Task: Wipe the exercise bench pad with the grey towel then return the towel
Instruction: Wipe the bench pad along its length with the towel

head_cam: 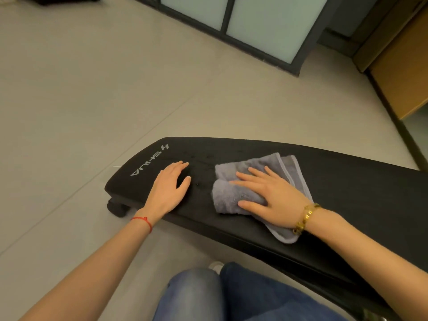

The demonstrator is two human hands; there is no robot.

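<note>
The black exercise bench pad [342,181] runs from centre left to the lower right, with a white logo near its left end. A folded grey towel [234,195] lies on the pad. My right hand [268,195] presses flat on the towel, fingers straight and spread, a gold bracelet on the wrist. My left hand [169,188] rests flat on the bare pad to the left of the towel, near the logo, with a red string on the wrist. A few small droplets show on the pad between the two hands.
Pale floor tiles [92,89] surround the bench. A dark-framed frosted glass partition [259,26] stands at the back, a wooden cabinet [403,66] at the right. A bench wheel [117,208] sits under the pad's left end. My knees in jeans [222,295] are at the bottom.
</note>
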